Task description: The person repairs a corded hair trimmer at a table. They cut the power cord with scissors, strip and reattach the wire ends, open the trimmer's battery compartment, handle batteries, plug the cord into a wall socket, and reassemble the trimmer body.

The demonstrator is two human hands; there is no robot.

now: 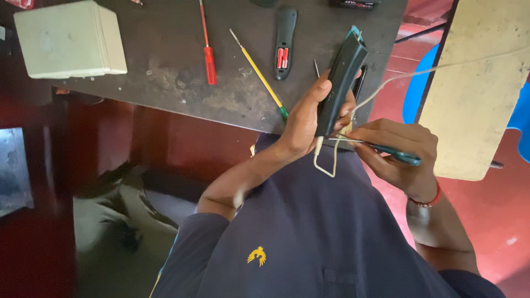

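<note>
Left hand clamped around black handheld device, tilted upright over the lap just off the dark worktable edge. Right hand closed on a teal-handled screwdriver, tip at the device's lower end beside a white cable. On the table: red screwdriver, yellow screwdriver, opened remote, cream box. Open floor to the right.

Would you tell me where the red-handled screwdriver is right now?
In the head view, the red-handled screwdriver lies on the dark table, upper middle, between the cream box and the yellow-shafted screwdriver.
</note>
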